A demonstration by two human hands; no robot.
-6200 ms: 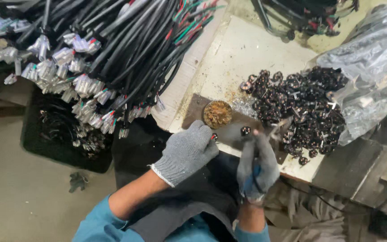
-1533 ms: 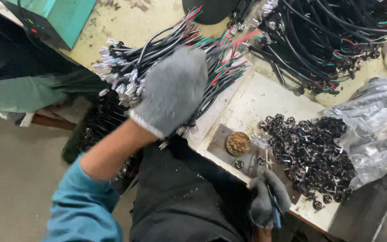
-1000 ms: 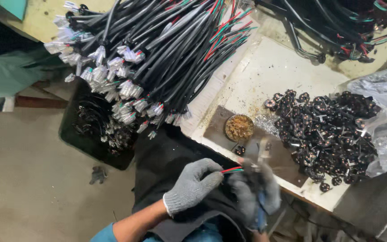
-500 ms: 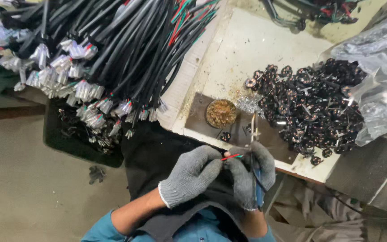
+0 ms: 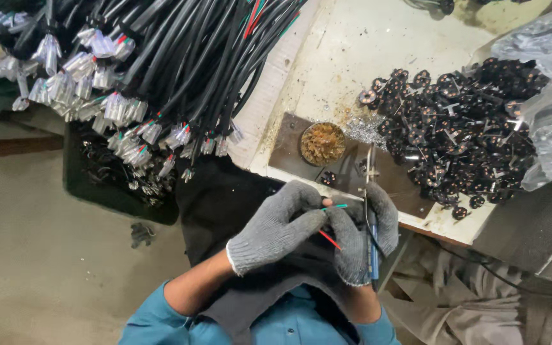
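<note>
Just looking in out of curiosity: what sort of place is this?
Probably a small electrical assembly workshop. A big bundle of black cables hangs over the bench, a heap of small black parts lies by a brass wool pot, and gloved hands handle coloured wires.

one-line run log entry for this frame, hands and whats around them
left hand: pinching thin coloured wires | right hand: gripping soldering iron | nearby: black parts pile, cable bundle

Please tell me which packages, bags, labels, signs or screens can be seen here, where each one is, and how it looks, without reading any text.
Clear plastic bag: right on the workbench, crumpled, shiny grey-clear, open beside a pile of small black round parts.
Small clear plastic sleeves: upper left, over the ends of the black cable bundle, silvery, many in a row.
No labels, signs or screens can be seen.
</note>
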